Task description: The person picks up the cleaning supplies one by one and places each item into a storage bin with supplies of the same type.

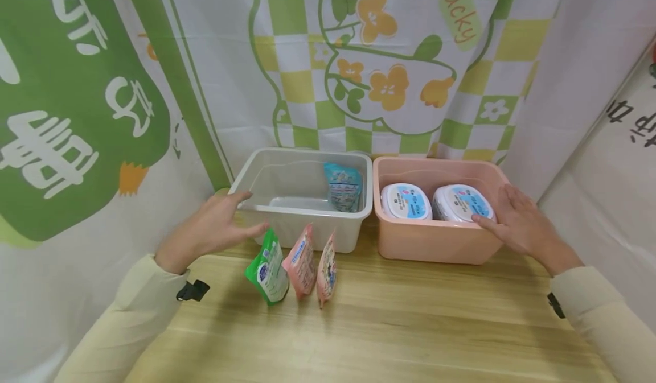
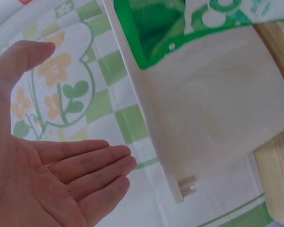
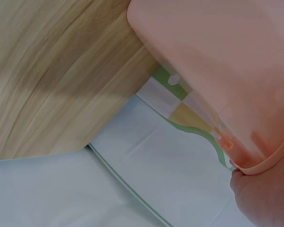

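My left hand is at the left end of a light grey bin, fingers straight and thumb spread. The left wrist view shows its bare palm apart from the bin wall. One blue packet stands inside at the bin's right end. My right hand rests on the right rim of a pink bin, its thumb along the front corner. That bin holds two white lidded tubs with blue-printed tops. Before the grey bin stand a green packet, a pink packet and a narrower pink packet.
Both bins stand side by side at the back of a wooden table. Behind them hangs a green-and-white checked cloth. White cloth walls close in on both sides, near my hands.
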